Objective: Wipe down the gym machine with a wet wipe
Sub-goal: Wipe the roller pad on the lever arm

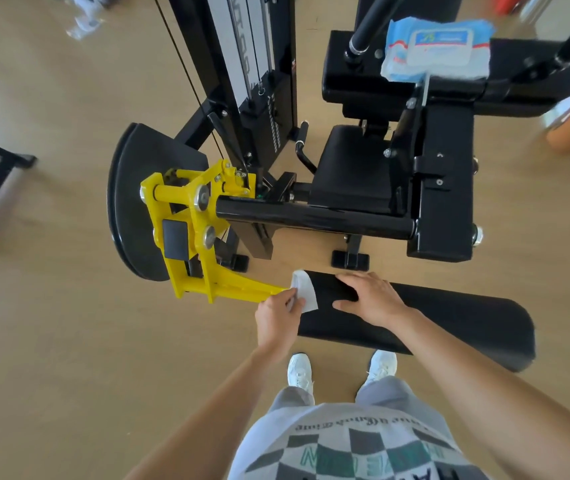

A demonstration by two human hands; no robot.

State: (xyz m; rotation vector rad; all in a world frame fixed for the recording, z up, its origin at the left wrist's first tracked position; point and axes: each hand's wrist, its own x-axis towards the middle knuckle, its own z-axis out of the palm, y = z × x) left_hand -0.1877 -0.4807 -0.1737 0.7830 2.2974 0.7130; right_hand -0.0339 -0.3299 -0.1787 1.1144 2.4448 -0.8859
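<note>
A black gym machine stands in front of me, with a long black roller pad point(450, 323) lying across the lower middle of the head view. A yellow lever arm point(207, 271) joins the pad's left end. My left hand point(278, 318) pinches a white wet wipe point(306, 289) against that left end. My right hand point(370, 299) rests flat on top of the pad just right of the wipe, fingers spread. A blue and white pack of wet wipes point(437, 48) lies on the machine's upper black pad point(353, 77).
The black seat point(349, 171) and a black horizontal tube point(311, 216) sit behind the roller pad. The weight stack point(245, 64) rises at the back left beside a black curved plate point(134, 202). My white shoes stand on the tan floor below the pad.
</note>
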